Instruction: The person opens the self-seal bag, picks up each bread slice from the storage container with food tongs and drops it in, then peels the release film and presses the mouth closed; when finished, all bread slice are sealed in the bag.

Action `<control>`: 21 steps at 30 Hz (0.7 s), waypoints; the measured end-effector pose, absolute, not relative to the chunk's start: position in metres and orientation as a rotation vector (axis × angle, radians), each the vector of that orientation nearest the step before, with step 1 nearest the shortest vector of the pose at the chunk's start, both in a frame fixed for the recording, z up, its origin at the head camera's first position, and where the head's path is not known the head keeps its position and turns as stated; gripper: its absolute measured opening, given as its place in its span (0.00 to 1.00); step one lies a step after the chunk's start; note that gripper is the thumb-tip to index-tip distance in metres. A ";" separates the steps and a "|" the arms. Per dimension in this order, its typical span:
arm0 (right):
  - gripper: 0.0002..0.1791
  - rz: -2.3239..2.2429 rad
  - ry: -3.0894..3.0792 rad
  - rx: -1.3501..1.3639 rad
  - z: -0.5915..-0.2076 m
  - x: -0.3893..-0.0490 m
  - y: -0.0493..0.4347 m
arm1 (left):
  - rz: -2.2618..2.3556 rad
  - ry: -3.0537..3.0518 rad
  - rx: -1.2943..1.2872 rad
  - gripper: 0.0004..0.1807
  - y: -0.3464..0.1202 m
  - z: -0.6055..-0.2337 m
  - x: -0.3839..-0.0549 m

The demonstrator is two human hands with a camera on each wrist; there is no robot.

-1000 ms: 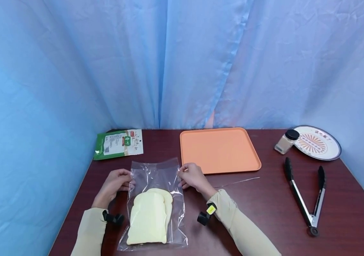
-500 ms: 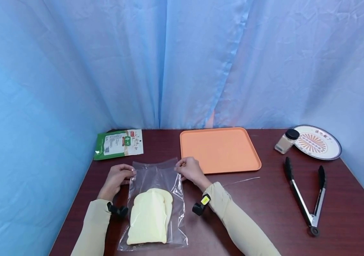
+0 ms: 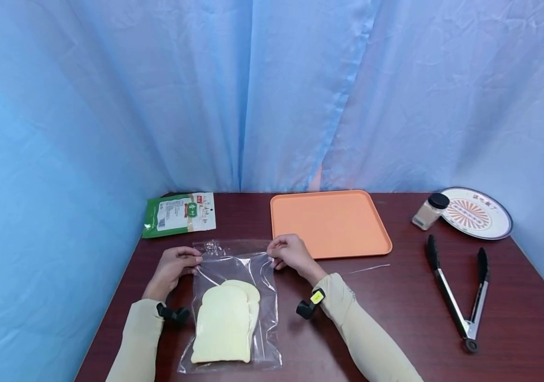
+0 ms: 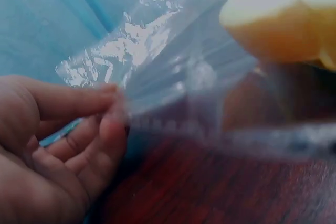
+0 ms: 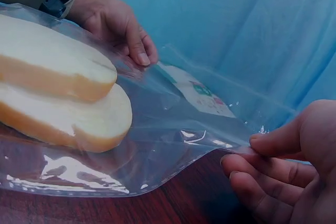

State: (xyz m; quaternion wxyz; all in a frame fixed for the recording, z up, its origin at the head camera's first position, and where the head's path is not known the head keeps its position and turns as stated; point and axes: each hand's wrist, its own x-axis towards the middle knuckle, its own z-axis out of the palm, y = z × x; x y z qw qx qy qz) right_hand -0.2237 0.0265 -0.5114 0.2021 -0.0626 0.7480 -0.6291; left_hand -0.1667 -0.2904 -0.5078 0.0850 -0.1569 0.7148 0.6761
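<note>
A clear plastic bag [image 3: 267, 313] lies on the table with two bread slices [image 3: 221, 323] inside, one partly over the other. My left hand [image 3: 172, 268] pinches the bag's left edge near its far end; the left wrist view shows thumb and forefinger [image 4: 79, 100] meeting on the film. On the opposite edge, my right hand [image 3: 293, 257] pinches the film between thumb and fingers, as the right wrist view confirms [image 5: 283, 161]. Between both hands the film is stretched, with its far end lying beyond them.
Behind the bag lie a green-and-white packet [image 3: 178, 215] and an orange tray [image 3: 331, 223]. A thin twist tie [image 3: 369, 268] lies before the tray. At right are tongs [image 3: 463, 302], a black-lidded jar [image 3: 429, 211] and a plate [image 3: 479, 215]. Blue curtains [image 3: 205, 95] enclose the table.
My right hand moved slightly away from me, then a little right, keeping hold of the bag. The bag's far end now lies folded back beyond the hands. The bread stays in place.
</note>
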 end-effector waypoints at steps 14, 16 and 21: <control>0.10 -1.835 2.067 -0.166 -0.512 -0.224 0.026 | 2.222 1.855 -0.366 0.09 -0.302 -0.508 -0.162; 0.09 -1.830 2.104 -0.170 -0.511 -0.224 0.025 | 2.235 1.848 -0.368 0.09 -0.302 -0.507 -0.162; 0.08 -1.798 2.197 -0.203 -0.509 -0.225 0.025 | 2.272 1.863 -0.354 0.07 -0.300 -0.508 -0.164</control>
